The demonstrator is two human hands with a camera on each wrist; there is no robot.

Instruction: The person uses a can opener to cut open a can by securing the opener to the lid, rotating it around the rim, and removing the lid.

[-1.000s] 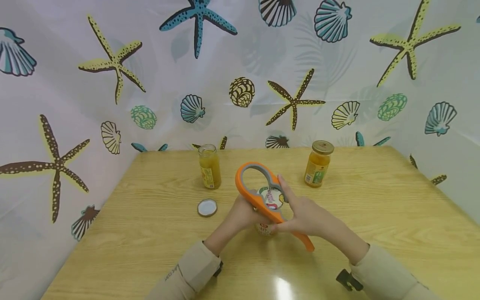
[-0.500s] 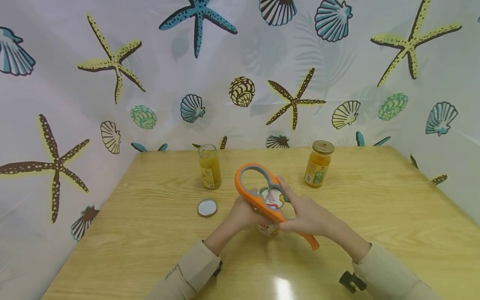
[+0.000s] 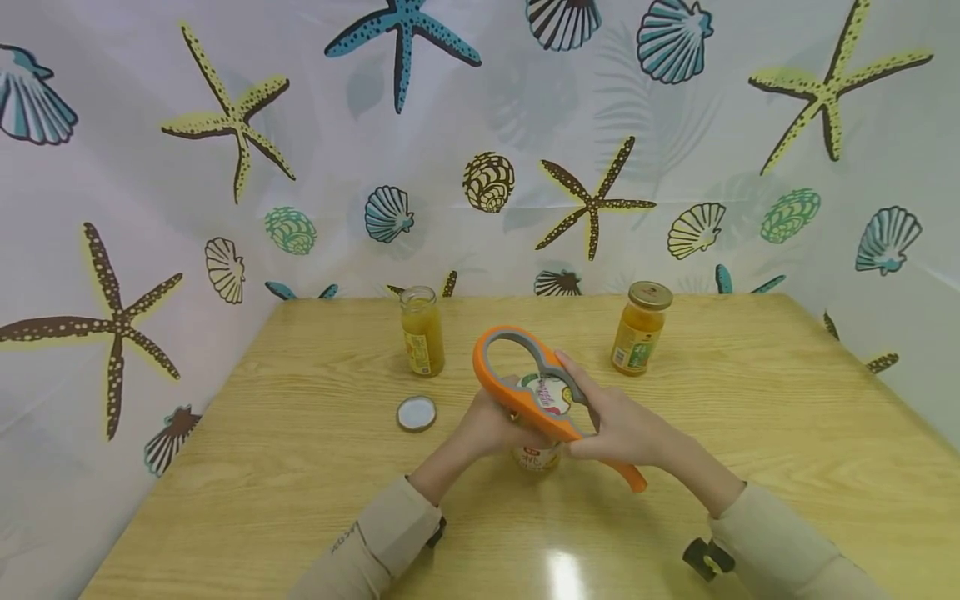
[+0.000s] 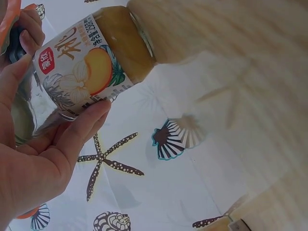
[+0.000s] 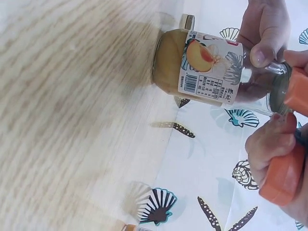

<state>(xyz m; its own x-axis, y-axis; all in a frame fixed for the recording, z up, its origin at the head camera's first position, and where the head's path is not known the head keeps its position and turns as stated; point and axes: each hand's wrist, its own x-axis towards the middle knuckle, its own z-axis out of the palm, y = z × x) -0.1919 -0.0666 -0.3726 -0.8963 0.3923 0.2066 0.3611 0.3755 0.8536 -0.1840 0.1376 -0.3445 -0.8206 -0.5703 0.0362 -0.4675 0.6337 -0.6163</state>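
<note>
Glass jar (image 4: 122,45), upright on the wooden table (image 3: 262,467). Label (image 4: 67,60): large 桃, halved peach, red logo, barcode; finer print too small to read. Patterned lid (image 3: 551,395) shows through the smaller ring of the orange-grey opener (image 3: 497,385). My left hand (image 3: 487,427) curls round the jar; my right hand (image 3: 628,427) grips the opener, forefinger stretched forward.

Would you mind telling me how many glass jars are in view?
3: an open jar at the table's back left, a lidded jar at the back right, and the peach-labelled jar that the left hand grips, beneath the orange jar opener. No others show.
</note>
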